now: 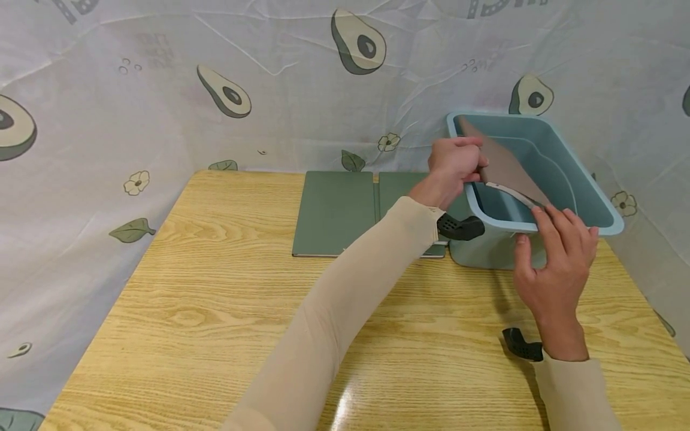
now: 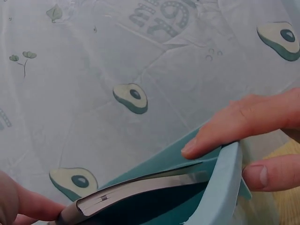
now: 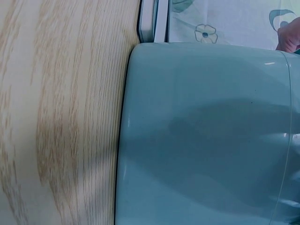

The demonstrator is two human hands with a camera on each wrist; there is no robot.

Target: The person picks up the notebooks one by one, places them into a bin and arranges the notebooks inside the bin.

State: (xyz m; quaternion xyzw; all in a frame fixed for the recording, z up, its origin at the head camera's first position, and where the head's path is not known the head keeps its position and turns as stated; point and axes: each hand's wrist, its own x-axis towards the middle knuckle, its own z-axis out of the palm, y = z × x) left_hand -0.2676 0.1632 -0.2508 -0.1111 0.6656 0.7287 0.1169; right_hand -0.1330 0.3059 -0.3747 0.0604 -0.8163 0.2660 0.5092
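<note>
Nearest, the right hand (image 1: 557, 263) straddles the front rim of the blue bin (image 1: 560, 161), fingers over the top; the left-wrist view best shows the thumb outside. Beyond, the left hand (image 1: 455, 160) pinches a brown book (image 1: 509, 164), tilted within the bin's mouth; that wrist view shows its bowed, pale edge close up. Left of the bin, green books (image 1: 334, 209) lie on the surface (image 1: 215, 269), two layered edges visible only from the right wrist. A curtain (image 1: 291, 78) hangs behind.

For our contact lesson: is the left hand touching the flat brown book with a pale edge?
Touching: the head view shows the left hand gripping the brown book by its edge.
</note>
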